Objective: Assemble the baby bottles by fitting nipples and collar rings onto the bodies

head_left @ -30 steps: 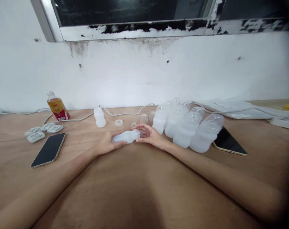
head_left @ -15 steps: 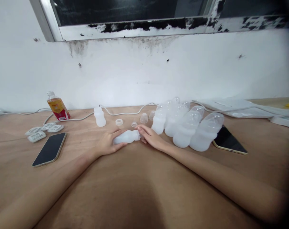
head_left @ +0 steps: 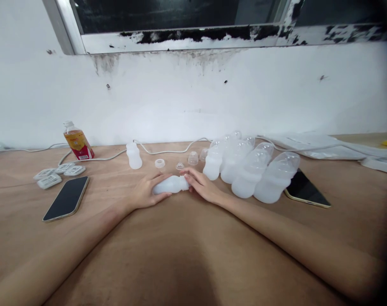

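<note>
A frosted white baby bottle [head_left: 169, 185] lies on its side just above or on the table, its neck end toward the right. My left hand [head_left: 146, 190] is wrapped round its base end. At the neck end, the fingers of my right hand [head_left: 200, 183] close round the collar; whatever sits at the very tip is hidden behind them. Beyond my hands are a loose white collar ring [head_left: 160, 163], a small clear teat [head_left: 180, 165] and a clear dome cap [head_left: 192, 158]. Behind my left hand an open baby bottle without a top [head_left: 134, 156] stands upright.
Several capped bottles [head_left: 249, 174] stand right of my right hand, partly over a dark phone [head_left: 306, 189]. On the left are another phone [head_left: 66, 199], small white packs [head_left: 49, 181] and a drink bottle [head_left: 78, 142]. A white cable [head_left: 171, 152] runs along the wall.
The held bottle has shifted very slightly to the right and down. My right fingers have changed position a little at its neck end; both hands keep their hold.
</note>
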`<state>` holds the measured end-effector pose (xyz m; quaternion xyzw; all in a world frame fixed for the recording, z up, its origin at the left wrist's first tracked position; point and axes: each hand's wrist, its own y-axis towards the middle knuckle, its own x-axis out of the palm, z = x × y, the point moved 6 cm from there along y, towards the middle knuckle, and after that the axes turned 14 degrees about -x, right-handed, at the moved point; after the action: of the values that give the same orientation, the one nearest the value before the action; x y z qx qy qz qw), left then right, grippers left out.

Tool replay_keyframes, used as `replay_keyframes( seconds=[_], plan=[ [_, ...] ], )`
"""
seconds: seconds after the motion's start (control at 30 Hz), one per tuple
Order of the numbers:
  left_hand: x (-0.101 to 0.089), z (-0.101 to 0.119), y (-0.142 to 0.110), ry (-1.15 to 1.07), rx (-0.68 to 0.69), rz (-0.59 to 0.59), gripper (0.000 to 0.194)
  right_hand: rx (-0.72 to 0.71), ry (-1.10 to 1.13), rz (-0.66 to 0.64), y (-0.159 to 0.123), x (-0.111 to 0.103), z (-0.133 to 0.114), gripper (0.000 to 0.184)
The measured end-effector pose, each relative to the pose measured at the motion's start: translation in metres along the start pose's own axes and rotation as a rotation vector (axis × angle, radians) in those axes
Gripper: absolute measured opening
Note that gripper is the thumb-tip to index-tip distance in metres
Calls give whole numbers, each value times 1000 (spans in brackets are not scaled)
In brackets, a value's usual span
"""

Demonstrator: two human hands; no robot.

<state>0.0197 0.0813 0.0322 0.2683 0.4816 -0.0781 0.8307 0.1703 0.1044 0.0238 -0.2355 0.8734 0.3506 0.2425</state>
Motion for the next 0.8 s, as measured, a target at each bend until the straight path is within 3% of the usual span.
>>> replay_keyframes(
  seconds=[0.1,0.2,0.37,0.6,0.8],
  plan=[
    [-1,-1,1,-39,-12,-11,47,-163,12,-14,0,-1,-14,42],
    [-1,0,1,-31,-11,-11,46,-168,-25,-48,1,1,-14,37],
    [2,3,-3,125,35,25,47,84,45,-54,-1,7,4,32],
    [4,8,-6,444,163,167,44,531,468,-37,-5,24,20,47],
    [5,8,-7,515,168,210,42,639,657,-15,-3,28,20,42]
  ],
)
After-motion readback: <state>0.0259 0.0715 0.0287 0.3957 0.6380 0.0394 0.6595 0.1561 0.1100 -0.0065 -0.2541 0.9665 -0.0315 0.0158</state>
